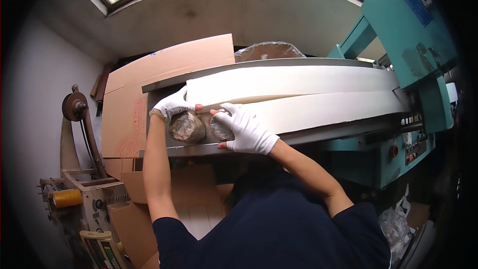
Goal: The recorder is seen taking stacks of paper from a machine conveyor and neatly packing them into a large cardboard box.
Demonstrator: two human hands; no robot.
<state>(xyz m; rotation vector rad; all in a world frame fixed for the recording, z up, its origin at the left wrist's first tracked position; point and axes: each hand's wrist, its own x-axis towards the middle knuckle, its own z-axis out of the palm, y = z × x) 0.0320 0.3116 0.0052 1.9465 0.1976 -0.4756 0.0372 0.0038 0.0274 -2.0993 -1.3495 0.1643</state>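
Both my hands wear white gloves with some fingertips bare. My left hand curves over the back of a round, plastic-wrapped cylinder, thumb at its upper right side. That hand also touches the left end of the rear white stack; its far fingers blend into the white. My right hand is closed round a second wrapped cylinder, thumb low and forefinger on top. Directly behind this hand lies the front white stack. Both long stacks rest side by side on a metal bed.
A teal machine stands at the right end of the bed, with a control panel below. Cardboard leans at the back left. A machine with a yellow roll stands at the left. Open cardboard boxes sit below the bed.
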